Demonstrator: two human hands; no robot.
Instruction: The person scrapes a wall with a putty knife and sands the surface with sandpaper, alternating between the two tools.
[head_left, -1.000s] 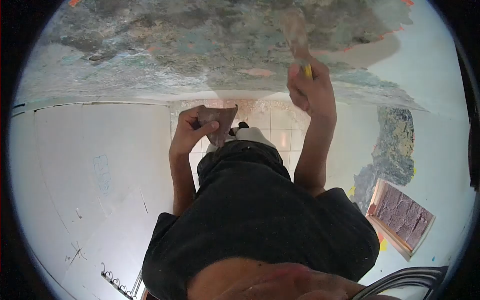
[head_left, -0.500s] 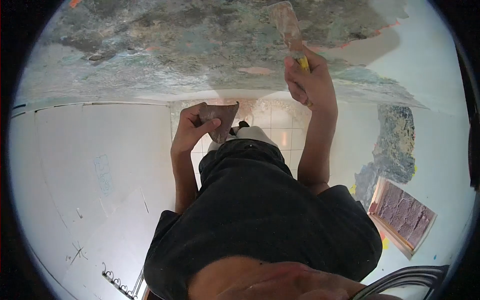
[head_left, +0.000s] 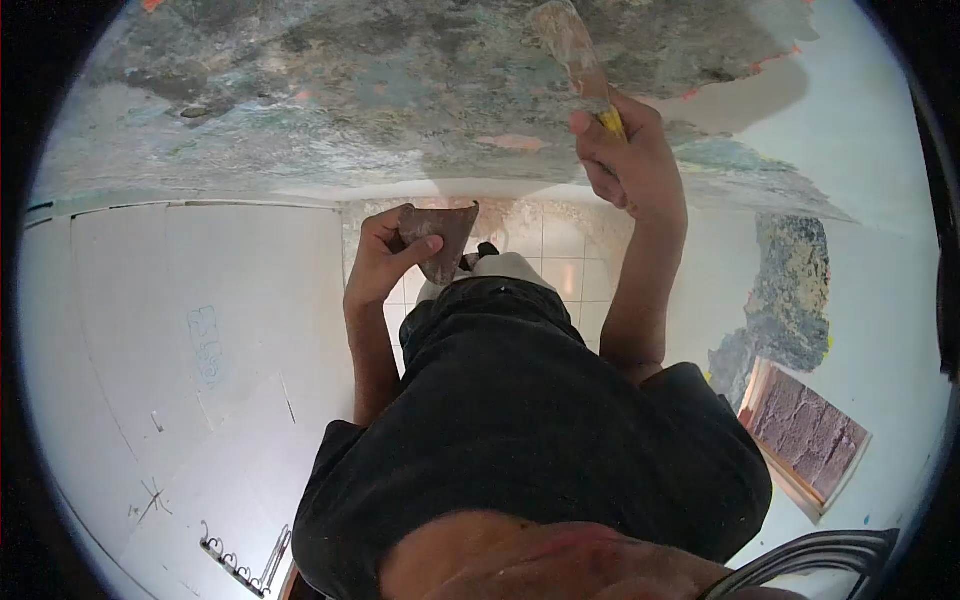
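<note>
My right hand (head_left: 635,160) is wrapped round the yellow handle of a putty knife (head_left: 578,55), thumb along the handle. Its long blade, smeared with pale residue, points up and overlaps the stripped grey patch of wall (head_left: 350,90) in front of me. Lower and to the left, my left hand (head_left: 385,255) pinches a folded brown piece of sandpaper (head_left: 448,228) between thumb and fingers. One upper corner of the sandpaper curls over. It is held in front of my waist, apart from the wall.
Pale paint (head_left: 860,150) borders the bare patch with a ragged edge at right. A white panelled surface (head_left: 250,290) with a hook rail (head_left: 232,568) stands at left. To the right are another stripped strip (head_left: 795,290) and a framed opening (head_left: 808,432). Tiled floor (head_left: 565,240) lies below.
My right hand has shifted slightly right and down, and the putty knife's blade tilts a little further left. My left hand and the sandpaper are nearly still.
</note>
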